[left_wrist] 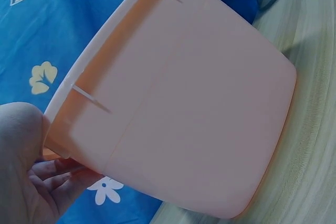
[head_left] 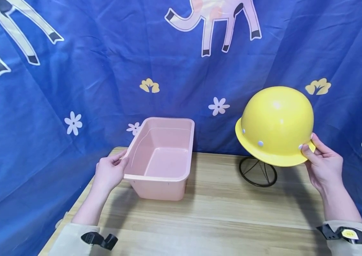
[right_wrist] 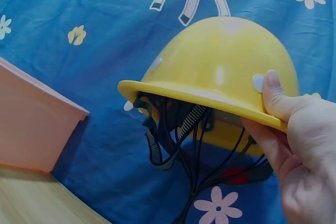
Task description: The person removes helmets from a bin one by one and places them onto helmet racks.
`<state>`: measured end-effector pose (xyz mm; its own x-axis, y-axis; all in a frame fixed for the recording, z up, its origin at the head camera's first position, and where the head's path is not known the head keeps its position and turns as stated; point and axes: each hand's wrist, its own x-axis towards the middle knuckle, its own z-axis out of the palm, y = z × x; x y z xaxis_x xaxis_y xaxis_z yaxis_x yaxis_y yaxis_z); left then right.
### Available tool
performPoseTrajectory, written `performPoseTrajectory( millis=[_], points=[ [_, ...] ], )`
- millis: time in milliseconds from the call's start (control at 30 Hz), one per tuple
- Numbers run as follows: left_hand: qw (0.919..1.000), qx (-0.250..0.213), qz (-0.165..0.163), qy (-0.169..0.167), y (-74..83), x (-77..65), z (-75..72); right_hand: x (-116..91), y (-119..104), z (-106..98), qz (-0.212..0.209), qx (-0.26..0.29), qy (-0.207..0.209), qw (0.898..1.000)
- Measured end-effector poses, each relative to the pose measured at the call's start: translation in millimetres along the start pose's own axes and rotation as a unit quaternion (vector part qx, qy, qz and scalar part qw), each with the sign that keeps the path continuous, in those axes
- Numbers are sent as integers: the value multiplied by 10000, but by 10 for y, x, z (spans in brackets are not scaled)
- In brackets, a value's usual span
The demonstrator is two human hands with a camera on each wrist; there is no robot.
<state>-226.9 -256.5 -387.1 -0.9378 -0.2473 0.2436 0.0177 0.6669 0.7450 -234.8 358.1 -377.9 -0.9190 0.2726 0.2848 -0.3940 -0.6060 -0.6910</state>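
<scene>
On the left of the head view stands a pink plastic bin (head_left: 159, 188), its mouth facing up. My left hand (head_left: 111, 170) pinches its left rim, thumb on top and fingers curled beneath, as the left wrist view also shows. To the right is a yellow hard hat (head_left: 277, 124), slightly tilted, over a black wire stand (head_left: 257, 185). My right hand (head_left: 325, 163) grips the hat's brim at its right end. In the right wrist view the thumb lies on the shell, the fingers under the brim. Straps (right_wrist: 191, 121) and the stand's thin wires show below the hat.
A wooden table (head_left: 216, 227) carries the bin and the stand. Behind it and along the sides hangs a blue curtain (head_left: 104, 81) printed with flowers and animal figures. The bin and the stand are apart, both near the table's back edge.
</scene>
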Motion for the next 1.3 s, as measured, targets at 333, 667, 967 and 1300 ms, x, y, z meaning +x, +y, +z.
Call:
performPoseTrajectory(
  millis=[333,667,967,1300],
  points=[
    [9999,-9,-9,-126,12,12,-4,-34,-55,-34,161,-593,135,9980],
    [9995,78,199,-223,82,72,12,-30,-227,-102,442,-349,526,9970],
    [9968,201,405,-666,107,137,-28,-116,-319,-177,-198,-1832,236,9826],
    [9914,509,1137,-393,296,229,-182,-161,-436,-97,-405,-5990,1014,7933]
  ],
)
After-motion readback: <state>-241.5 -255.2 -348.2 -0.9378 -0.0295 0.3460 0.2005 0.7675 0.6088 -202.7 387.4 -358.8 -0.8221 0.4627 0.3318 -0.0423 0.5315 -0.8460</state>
